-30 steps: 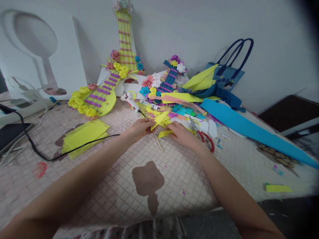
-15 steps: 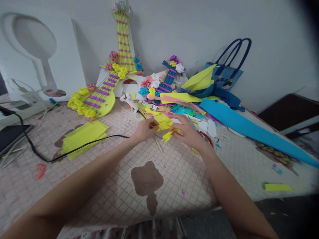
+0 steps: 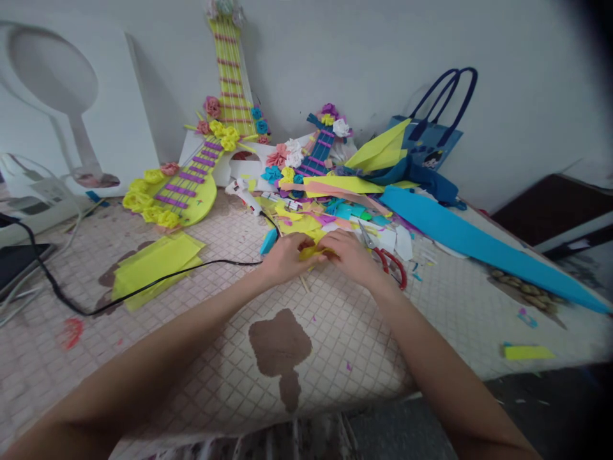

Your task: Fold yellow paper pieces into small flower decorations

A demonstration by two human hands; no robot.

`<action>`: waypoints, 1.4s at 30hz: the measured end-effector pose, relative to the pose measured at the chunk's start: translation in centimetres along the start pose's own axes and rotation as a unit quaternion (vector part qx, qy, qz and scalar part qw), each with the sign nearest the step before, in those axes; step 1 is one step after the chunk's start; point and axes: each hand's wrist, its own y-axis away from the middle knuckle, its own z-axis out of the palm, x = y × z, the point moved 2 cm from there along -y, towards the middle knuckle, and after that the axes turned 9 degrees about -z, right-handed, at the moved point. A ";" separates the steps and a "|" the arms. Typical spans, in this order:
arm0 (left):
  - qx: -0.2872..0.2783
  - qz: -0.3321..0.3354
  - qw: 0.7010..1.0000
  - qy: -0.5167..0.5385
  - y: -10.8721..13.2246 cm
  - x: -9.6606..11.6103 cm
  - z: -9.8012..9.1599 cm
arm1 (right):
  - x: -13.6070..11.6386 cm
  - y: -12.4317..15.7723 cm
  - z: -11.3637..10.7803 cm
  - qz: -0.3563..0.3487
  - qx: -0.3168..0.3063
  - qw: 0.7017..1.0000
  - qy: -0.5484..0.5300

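Observation:
My left hand and my right hand meet over the middle of the table. Both are closed on a crumpled piece of yellow paper, mostly hidden by the fingers. A thin wooden stick lies on the cloth just below them. Red-handled scissors rest right of my right hand, and a small blue object sits behind my left hand. Farther back is a white glue gun, its black cord running leftward behind my left wrist.
Yellow paper sheets lie at left. Paper instruments with flowers, a yellow one and a blue one, lean at the back. Paper scraps lie behind my hands. A long blue sheet and a blue bag are at right.
My hands have come closer together around the yellow paper, covering more of it. The scissors and the small blue object show more fully now. The view has shifted slightly.

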 end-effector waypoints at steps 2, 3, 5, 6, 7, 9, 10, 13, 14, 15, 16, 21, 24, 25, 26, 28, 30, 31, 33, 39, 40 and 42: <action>0.014 0.001 0.999 -0.036 0.2 0.2 0.2 | -0.2 0.0 0.1 0.012 -0.013 1.000 0.003; 0.015 -0.003 0.999 -0.043 0.3 0.2 0.2 | -0.3 0.0 0.1 0.021 -0.014 1.000 -0.003; 0.005 -0.027 0.999 -0.028 0.2 0.1 0.4 | -0.2 0.0 0.0 0.045 -0.005 0.998 -0.037; -0.005 -0.046 0.999 -0.009 0.1 -0.1 0.5 | -0.2 0.1 -0.1 0.058 0.002 0.996 -0.063; -0.018 -0.064 0.998 0.010 0.0 -0.3 0.5 | 0.0 0.1 -0.1 0.068 0.008 0.993 -0.093; -0.042 -0.092 0.994 0.034 -0.5 -0.7 0.7 | 0.4 0.2 -0.2 0.077 0.012 0.985 -0.151; -0.053 -0.098 0.993 0.036 -0.8 -0.8 0.9 | 0.6 0.3 -0.3 0.079 0.013 0.982 -0.173; -0.068 -0.096 0.993 0.023 -1.8 -1.0 1.2 | 1.4 0.5 -0.1 0.090 0.011 0.976 -0.198; -0.070 -0.092 0.993 0.020 -2.0 -0.9 1.3 | 1.7 0.5 0.0 0.096 0.009 0.977 -0.193; -0.070 -0.087 0.994 0.017 -2.1 -0.8 1.3 | 1.8 0.6 0.1 0.102 0.007 0.978 -0.185; -0.067 -0.084 0.994 0.014 -2.2 -0.6 1.3 | 2.0 0.6 0.2 0.107 0.005 0.979 -0.176; 0.012 0.022 1.000 -0.006 -1.6 0.9 0.9 | 2.3 0.7 0.8 0.119 0.007 0.979 -0.166; -0.002 0.160 0.986 -0.052 -1.1 1.5 1.2 | 2.6 0.5 1.2 0.110 0.004 0.978 -0.174; -0.018 0.178 0.981 -0.077 -1.1 1.4 1.5 | 2.6 0.5 1.4 0.106 0.002 0.979 -0.176; -0.031 0.183 0.978 -0.100 -1.0 1.2 1.7 | 2.6 0.4 1.6 0.102 0.001 0.979 -0.177; -0.050 0.165 0.978 -0.120 -1.2 0.6 2.2 | 2.6 0.2 1.8 0.097 0.004 0.980 -0.171; -0.061 0.134 0.985 -0.093 -1.3 -0.1 2.5 | 2.5 0.0 1.8 0.095 0.014 0.983 -0.157; -0.062 0.119 0.988 -0.071 -1.4 -0.4 2.6 | 2.5 0.0 1.5 0.094 0.024 0.985 -0.146; -0.058 0.096 0.993 -0.032 -1.5 -0.8 2.7 | 2.6 0.3 0.5 0.103 0.068 0.986 -0.112; -0.047 0.082 0.996 -0.006 -1.5 -0.9 2.6 | 3.9 5.0 -3.3 0.315 0.142 0.933 0.097; -0.046 0.081 0.996 -0.005 -1.5 -0.9 2.5 | 3.9 5.9 -3.4 0.343 0.099 0.925 0.130; -0.043 0.078 0.996 -0.002 -1.4 -0.9 2.5 | 3.8 7.3 -3.2 0.384 0.018 0.908 0.165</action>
